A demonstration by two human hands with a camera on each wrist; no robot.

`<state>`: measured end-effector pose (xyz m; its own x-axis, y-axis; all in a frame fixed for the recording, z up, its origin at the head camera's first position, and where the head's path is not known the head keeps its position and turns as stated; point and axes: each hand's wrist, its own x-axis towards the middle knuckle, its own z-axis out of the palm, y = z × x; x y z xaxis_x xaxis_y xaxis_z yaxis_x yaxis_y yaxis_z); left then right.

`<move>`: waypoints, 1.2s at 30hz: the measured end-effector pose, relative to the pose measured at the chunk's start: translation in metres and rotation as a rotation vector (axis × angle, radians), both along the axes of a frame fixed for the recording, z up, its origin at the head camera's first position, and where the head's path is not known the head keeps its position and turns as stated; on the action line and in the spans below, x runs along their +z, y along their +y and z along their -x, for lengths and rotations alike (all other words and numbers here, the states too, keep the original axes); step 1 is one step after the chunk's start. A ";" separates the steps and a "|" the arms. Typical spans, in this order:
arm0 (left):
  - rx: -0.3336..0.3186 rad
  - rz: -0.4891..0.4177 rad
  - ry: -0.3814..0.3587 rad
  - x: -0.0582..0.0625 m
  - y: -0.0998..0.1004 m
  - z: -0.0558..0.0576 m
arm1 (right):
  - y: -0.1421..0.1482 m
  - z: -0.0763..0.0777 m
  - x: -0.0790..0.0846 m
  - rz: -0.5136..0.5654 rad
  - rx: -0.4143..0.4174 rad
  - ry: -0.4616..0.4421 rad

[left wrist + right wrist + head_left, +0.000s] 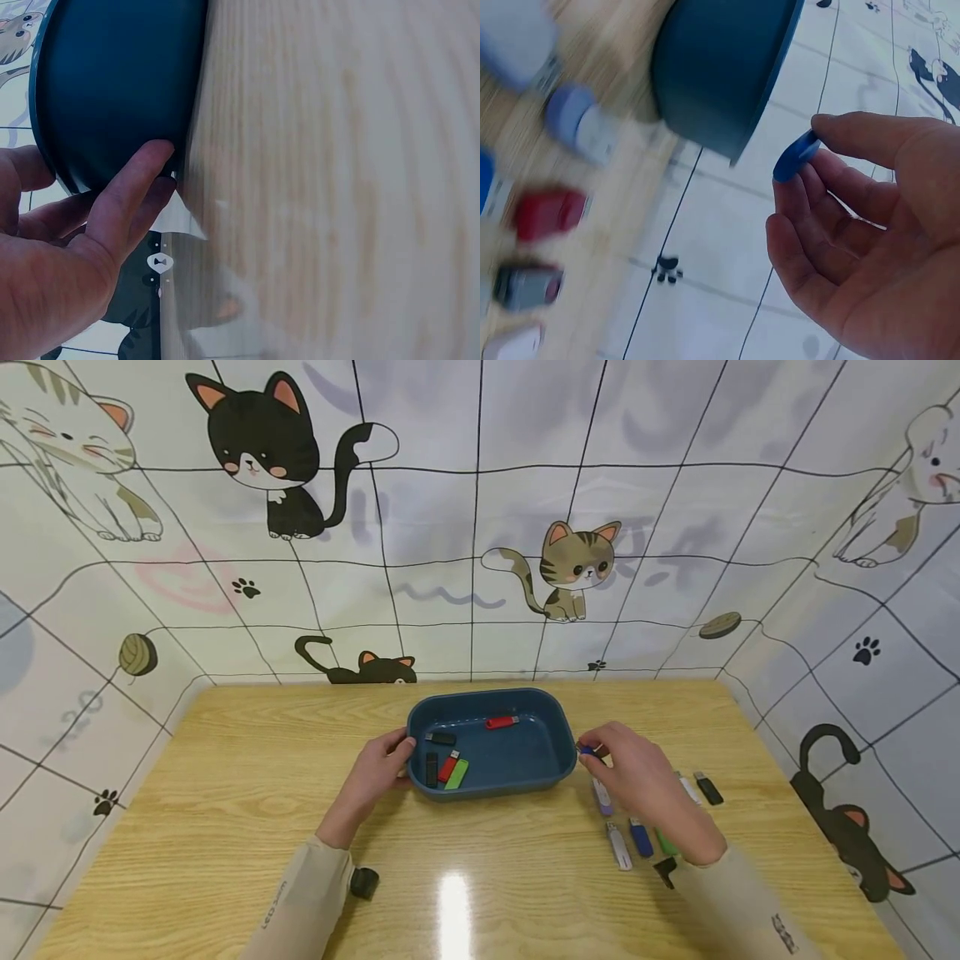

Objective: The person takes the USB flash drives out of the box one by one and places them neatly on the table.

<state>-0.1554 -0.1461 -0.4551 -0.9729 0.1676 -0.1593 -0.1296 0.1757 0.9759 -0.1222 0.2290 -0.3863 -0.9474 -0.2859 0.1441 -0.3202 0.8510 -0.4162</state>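
A dark blue rectangular bin (495,793) sits at the middle of the table. My left hand (381,762) grips its left end, thumb at the rim and fingers along the outer wall (112,90). Inside lie a red USB stick (502,722) towards the back and, at the left, a black USB stick (440,738), another black one (431,770), a red one (448,766) and a green one (457,774). Just outside the right rim, my right hand (633,772) pinches a blue USB stick (796,156) between thumb and fingertips.
More USB sticks lie under and beside the right forearm: a white one (618,847), a blue one (641,838), a green one (666,842), a black one (708,787) and a red one (551,214). Cat-print sheeting (427,527) walls the wooden table (255,752).
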 end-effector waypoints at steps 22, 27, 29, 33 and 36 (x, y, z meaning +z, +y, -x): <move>-0.012 -0.015 -0.008 0.001 -0.001 0.000 | 0.072 -0.029 -0.002 -0.029 -0.115 0.018; -0.012 -0.018 -0.008 0.003 0.000 -0.001 | 0.078 -0.033 -0.009 -0.034 -0.138 -0.017; -0.008 -0.010 -0.004 0.004 0.000 -0.001 | 0.080 -0.035 -0.011 -0.032 -0.153 -0.037; -0.001 -0.003 -0.002 0.004 0.001 -0.001 | 0.083 -0.037 -0.015 -0.035 -0.186 -0.073; 0.000 -0.004 -0.005 0.004 0.001 0.000 | 0.086 -0.039 -0.018 -0.030 -0.200 -0.096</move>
